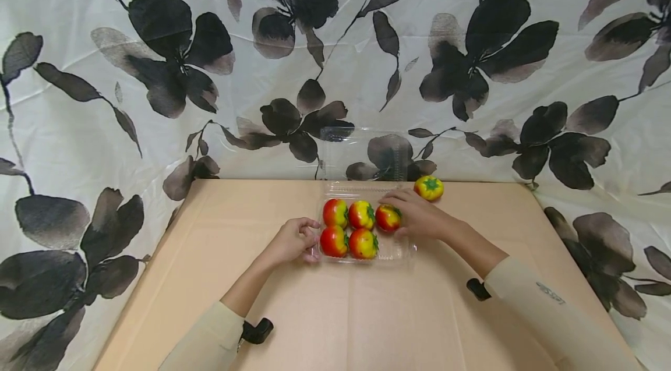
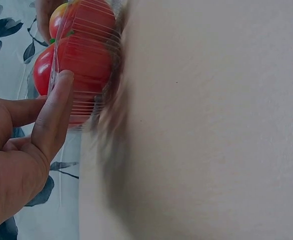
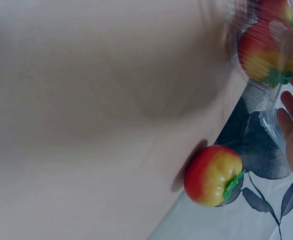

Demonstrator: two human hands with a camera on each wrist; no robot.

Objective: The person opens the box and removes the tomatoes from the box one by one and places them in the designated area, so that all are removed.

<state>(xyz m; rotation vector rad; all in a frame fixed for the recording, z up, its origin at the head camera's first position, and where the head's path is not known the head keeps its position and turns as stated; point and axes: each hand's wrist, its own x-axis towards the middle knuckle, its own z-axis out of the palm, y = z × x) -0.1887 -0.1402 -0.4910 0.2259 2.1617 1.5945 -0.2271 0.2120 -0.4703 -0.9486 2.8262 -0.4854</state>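
Note:
An open clear plastic container (image 1: 390,250) holds several shiny red-and-yellow fruits (image 1: 335,241) with green leafy tops. At its left rim, my left hand (image 1: 293,240) pinches the plastic wall between thumb and fingers; the left wrist view shows fingers (image 2: 54,117) against the ridged side. My right hand (image 1: 419,214) reaches over the right side, thumb and fingers around the rightmost fruit (image 1: 388,218) in the back row. In the right wrist view, the right thumb shows through the plastic beside this fruit (image 3: 260,50), while its other fingers (image 3: 291,110) are spread apart.
One more fruit (image 1: 428,187) lies outside the container at the table's back edge, just beyond my right hand. The container's clear lid (image 1: 367,152) stands raised behind it. A light brown tabletop (image 1: 325,313) meets a white floral cloth (image 1: 251,80).

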